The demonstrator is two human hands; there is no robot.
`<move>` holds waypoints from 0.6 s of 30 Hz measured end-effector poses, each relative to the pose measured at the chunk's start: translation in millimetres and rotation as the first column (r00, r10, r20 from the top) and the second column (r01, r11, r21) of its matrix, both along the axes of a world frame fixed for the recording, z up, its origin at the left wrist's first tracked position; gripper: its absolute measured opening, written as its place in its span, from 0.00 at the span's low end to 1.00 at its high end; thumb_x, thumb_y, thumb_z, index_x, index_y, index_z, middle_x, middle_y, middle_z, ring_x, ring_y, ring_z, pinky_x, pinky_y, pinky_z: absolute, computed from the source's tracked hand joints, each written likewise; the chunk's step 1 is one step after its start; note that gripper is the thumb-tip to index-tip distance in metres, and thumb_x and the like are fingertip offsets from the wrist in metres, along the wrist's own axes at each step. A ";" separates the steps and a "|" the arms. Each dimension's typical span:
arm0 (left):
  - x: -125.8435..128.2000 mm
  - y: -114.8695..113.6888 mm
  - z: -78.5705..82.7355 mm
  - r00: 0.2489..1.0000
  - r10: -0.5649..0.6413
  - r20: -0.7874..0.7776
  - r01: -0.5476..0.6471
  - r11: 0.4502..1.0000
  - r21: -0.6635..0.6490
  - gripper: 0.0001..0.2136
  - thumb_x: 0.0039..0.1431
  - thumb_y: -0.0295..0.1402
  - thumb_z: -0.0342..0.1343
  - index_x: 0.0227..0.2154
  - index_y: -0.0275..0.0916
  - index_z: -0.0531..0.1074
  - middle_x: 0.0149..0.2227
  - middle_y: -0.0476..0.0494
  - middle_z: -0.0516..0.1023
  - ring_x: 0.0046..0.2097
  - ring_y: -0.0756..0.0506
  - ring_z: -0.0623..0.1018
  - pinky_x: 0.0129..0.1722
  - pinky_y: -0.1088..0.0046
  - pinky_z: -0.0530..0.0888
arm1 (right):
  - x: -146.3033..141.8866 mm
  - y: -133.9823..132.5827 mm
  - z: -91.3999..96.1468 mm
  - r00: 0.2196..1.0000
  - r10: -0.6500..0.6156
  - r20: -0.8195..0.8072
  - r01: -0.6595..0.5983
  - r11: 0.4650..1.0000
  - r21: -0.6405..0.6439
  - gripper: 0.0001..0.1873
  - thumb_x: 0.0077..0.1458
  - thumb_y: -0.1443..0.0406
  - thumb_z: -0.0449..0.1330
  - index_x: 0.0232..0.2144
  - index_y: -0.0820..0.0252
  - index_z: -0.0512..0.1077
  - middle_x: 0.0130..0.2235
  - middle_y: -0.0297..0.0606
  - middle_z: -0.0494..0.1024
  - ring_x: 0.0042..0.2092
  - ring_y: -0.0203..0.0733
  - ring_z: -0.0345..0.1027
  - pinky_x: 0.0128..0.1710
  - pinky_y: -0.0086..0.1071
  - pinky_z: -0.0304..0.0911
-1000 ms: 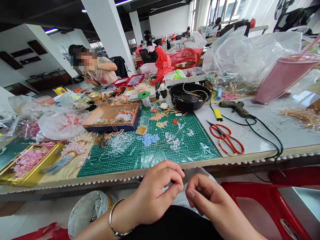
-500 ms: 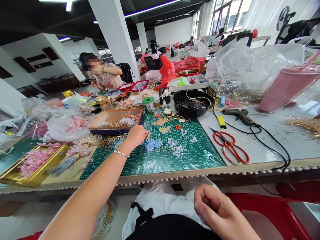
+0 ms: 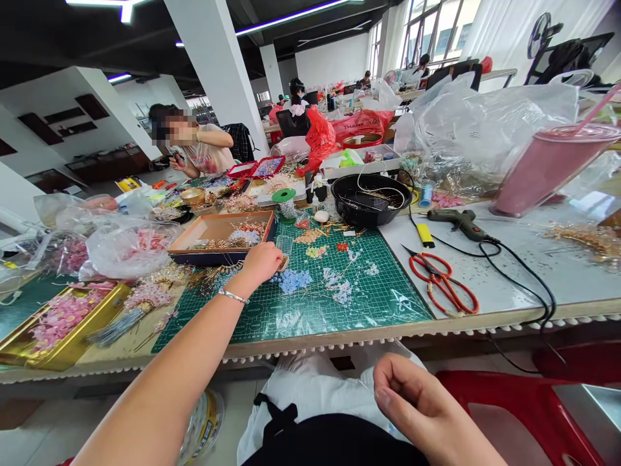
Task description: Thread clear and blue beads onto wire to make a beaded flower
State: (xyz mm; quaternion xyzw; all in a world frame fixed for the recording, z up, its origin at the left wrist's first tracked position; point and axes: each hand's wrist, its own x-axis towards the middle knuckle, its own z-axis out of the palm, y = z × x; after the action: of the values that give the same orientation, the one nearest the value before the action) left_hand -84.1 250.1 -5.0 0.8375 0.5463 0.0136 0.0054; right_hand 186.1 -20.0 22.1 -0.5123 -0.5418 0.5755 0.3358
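My left hand [image 3: 261,261] reaches out over the green cutting mat [image 3: 301,304], its fingers curled down at a small clear box of gold beads [image 3: 284,248] beside a pile of pale blue beads [image 3: 295,280]. What its fingertips hold is hidden. A silver bracelet sits on that wrist. My right hand [image 3: 421,401] stays low over my lap below the table edge, fingers pinched together on something too small to name.
A shallow brown tray [image 3: 218,236] of bead parts lies behind the left hand. Red scissors [image 3: 441,278], a glue gun [image 3: 458,220] with black cord and a black bowl [image 3: 371,194] lie to the right. A gold tray [image 3: 58,327] of pink flowers sits at left. Another person works across the table.
My left hand left the right hand at my lap and stretched forward onto the mat by the bead box. The right hand stayed low, still pinched.
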 end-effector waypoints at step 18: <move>99.9 -185.0 57.0 0.248 0.336 0.909 0.446 0.793 -0.415 0.06 0.49 0.34 0.61 0.26 0.36 0.72 0.28 0.48 0.71 0.30 0.52 0.68 0.31 0.76 0.66 | -3.4 -3.4 31.1 0.963 -0.206 -0.172 0.231 0.963 0.139 0.14 0.55 0.58 0.55 0.23 0.57 0.60 0.21 0.27 0.57 0.24 0.33 0.48 0.23 0.27 0.49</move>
State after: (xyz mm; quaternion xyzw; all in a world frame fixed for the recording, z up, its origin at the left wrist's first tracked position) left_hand 15.8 65.1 52.0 0.6158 0.3637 0.3476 0.6063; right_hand 182.8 -23.4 53.2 -0.4942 -0.4977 0.5285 0.4783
